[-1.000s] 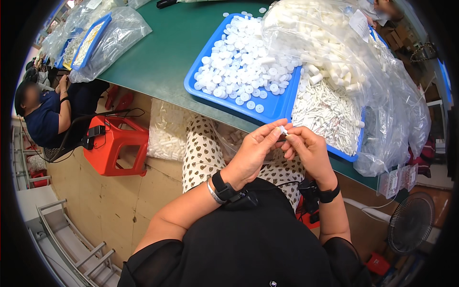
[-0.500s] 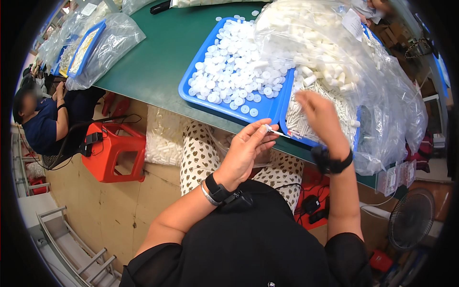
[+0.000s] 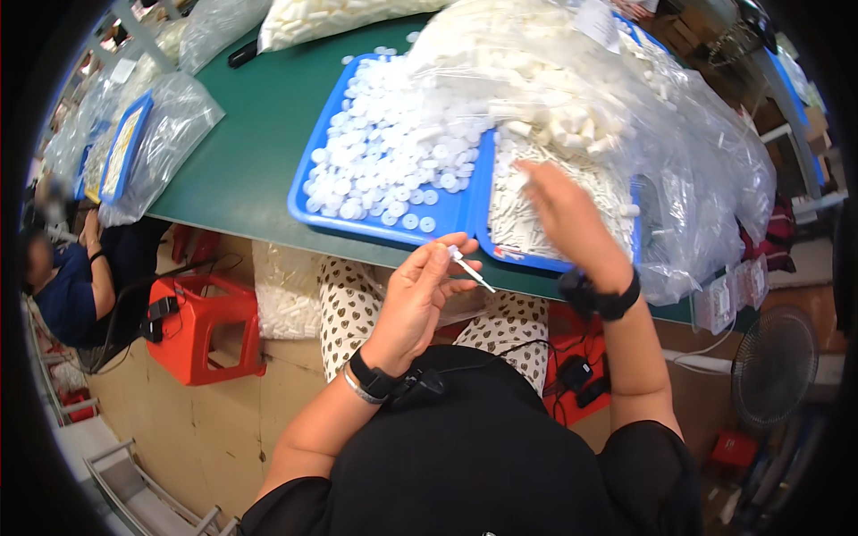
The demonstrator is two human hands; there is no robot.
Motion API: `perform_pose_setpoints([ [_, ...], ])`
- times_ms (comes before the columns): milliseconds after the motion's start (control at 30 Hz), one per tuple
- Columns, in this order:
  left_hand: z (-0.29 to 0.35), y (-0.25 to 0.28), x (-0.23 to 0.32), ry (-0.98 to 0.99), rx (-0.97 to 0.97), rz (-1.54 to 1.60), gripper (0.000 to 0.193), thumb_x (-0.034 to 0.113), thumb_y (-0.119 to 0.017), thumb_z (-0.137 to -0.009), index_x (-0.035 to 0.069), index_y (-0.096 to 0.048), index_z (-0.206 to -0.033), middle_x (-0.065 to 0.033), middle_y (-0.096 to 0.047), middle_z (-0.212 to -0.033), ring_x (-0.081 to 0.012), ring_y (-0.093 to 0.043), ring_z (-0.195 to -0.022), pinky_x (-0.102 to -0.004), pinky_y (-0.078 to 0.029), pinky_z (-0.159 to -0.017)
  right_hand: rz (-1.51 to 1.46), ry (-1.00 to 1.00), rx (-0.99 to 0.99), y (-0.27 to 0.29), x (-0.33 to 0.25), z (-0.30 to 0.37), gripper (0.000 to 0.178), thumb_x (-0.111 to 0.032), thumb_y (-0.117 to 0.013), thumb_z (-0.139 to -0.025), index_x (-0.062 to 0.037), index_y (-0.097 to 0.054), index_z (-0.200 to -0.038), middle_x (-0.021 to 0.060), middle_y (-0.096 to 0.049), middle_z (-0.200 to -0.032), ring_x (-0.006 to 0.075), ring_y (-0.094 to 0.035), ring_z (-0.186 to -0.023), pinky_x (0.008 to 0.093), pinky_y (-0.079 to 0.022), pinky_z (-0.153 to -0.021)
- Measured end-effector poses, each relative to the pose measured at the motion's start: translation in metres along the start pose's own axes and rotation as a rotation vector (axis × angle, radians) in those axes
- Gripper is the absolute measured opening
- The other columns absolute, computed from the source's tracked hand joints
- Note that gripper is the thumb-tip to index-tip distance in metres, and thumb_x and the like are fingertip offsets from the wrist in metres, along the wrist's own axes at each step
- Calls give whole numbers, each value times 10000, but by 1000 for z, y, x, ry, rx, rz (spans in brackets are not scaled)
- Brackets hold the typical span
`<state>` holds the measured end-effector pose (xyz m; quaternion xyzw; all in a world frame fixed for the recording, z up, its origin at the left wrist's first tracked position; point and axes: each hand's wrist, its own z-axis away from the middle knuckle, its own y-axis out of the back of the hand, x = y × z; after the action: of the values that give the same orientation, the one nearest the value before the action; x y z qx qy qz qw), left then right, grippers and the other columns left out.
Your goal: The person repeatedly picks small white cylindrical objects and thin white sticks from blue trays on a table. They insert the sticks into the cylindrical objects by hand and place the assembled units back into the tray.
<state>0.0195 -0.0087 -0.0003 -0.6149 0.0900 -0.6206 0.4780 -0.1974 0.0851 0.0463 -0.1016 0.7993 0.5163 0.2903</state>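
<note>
Off the near left corner of the green worktop point(image 3: 241, 170), I see a seated co-worker point(image 3: 76, 290) in dark blue, then, along the left edge, a narrow blue tray point(image 3: 127, 150) of pale pieces beside a crumpled clear bag point(image 3: 186, 121). A red stool point(image 3: 192, 344) stands on the floor short of the near edge.

Next I find a wide blue tray point(image 3: 302, 204) of white discs point(image 3: 393, 147) along the near edge. Just off that edge, by the tray's near right corner, I have the left hand point(image 3: 418, 293) with thumb and fingertips pinched on a thin white stick point(image 3: 475, 273), which slants down to the right from a white collar-like piece point(image 3: 454, 254).

Rightward, a second blue tray point(image 3: 529, 258) holds loose white sticks point(image 3: 509, 214). The right hand point(image 3: 572, 219) hangs over it, blurred; whether its fingers grip anything, I can't make out from my end. A large clear bag point(image 3: 500, 62) of stubby white cylinders overlaps both trays' far sides. Past the near edge's right end I see a round fan point(image 3: 773, 364).
</note>
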Motion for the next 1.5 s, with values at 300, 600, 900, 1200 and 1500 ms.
perform_pose_setpoints([
  [300,3,-16,-6,-108,-33,-315,305,217,-506,-1035,-15,-613,-1202,-84,-669,-1072,-126,-646,-941,-267,-510,-882,-1050,-652,-244,-13,-43,64,252,-200,-638,-959,11,-658,-1095,39,-713,-903,44,-601,-676,191,-495,-608],
  [600,7,-17,-7,-105,-72,-605,280,239,-548,-1019,-3,-641,-1124,-47,-662,-1016,-97,-601,-907,-255,-484,-830,-1282,-587,-371,-30,-22,88,257,-161,-622,-965,37,-590,-1126,51,-649,-945,91,-631,-762,225,-524,-665],
  [900,3,-4,-12,123,-49,-293,293,249,-553,-1014,0,-624,-1152,-63,-656,-1028,-120,-616,-906,-272,-504,-805,-1033,-650,-272,-31,-31,90,229,-101,-738,-862,-28,-562,-989,60,-637,-889,111,-623,-703,247,-505,-591],
  [1200,0,-3,-25,93,21,-63,291,193,-587,-995,2,-583,-1214,-45,-639,-962,-93,-587,-813,-231,-486,-729,-456,-243,35,-37,-53,91,184,-84,-702,-821,-21,-580,-943,131,-610,-905,305,-639,-821,383,-509,-716],
  [1500,5,0,-17,-12,-20,-322,295,197,-560,-1011,-6,-606,-1219,-37,-638,-942,-86,-581,-800,-225,-481,-741,-1265,-670,-210,-39,-35,85,205,-177,-612,-975,14,-538,-987,108,-650,-896,146,-688,-766,274,-592,-704],
])
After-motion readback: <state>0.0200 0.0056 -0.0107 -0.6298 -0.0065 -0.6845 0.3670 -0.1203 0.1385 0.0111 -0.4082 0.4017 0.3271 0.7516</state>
